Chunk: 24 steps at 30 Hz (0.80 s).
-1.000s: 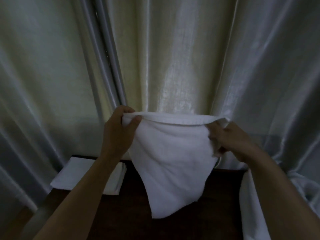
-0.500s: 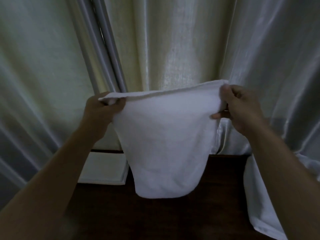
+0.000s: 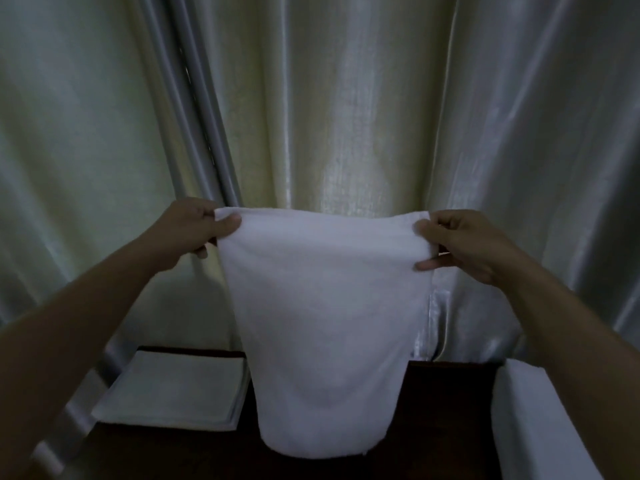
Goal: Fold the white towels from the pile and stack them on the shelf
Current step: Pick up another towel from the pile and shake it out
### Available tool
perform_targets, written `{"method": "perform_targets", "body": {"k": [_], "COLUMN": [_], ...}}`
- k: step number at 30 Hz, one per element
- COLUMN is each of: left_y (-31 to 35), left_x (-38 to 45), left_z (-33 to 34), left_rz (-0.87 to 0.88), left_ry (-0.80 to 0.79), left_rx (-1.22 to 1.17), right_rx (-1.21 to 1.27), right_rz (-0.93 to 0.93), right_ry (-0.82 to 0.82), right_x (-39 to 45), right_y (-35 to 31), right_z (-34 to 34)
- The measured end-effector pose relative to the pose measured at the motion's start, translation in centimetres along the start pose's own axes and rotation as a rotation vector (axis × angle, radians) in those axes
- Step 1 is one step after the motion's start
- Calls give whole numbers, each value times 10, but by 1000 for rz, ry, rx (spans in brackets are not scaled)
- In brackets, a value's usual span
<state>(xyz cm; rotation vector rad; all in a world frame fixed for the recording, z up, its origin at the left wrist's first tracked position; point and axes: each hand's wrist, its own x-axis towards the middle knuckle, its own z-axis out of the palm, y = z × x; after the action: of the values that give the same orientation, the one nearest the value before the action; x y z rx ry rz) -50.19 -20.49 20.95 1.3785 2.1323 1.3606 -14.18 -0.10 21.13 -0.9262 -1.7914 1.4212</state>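
both hands are gripping one white towel (image 3: 325, 327) by its top corners: the left hand (image 3: 188, 232) is pinching the left corner, the right hand (image 3: 460, 244) is pinching the right corner. it is hanging in the air above the dark shelf (image 3: 446, 410). folded towels (image 3: 173, 389) are lying at the shelf's left end, loose towels (image 3: 533, 424) at its right, pale curtains (image 3: 346, 98) hanging behind.

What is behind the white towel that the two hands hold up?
Behind the held towel hangs a pale curtain, and lower down is the dark wooden surface. The parts of both directly behind the cloth are covered and cannot be seen.
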Motion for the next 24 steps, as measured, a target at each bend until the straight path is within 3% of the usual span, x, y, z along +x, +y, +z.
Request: {"method": "perform_targets", "body": {"k": [2,5,14,24], "left_y": [11,36,116,120], "left_x": [20,47,88,73], "left_z": [-2,-8,-44,-38], "left_rz": [-57,-146,31,44], "left_ry": [-2,-29,99,110], "left_rx": [-6,-223,-286,-242], "right_rx": [-31,-32,23,-28], "right_rz": [6,-3,-257,-308], "right_ry": [23,72,257,300], "right_x": [15,40,77,58], "right_y": [-15,-48,-135,-119], "right_z": [-2,-7,-26,-28]}}
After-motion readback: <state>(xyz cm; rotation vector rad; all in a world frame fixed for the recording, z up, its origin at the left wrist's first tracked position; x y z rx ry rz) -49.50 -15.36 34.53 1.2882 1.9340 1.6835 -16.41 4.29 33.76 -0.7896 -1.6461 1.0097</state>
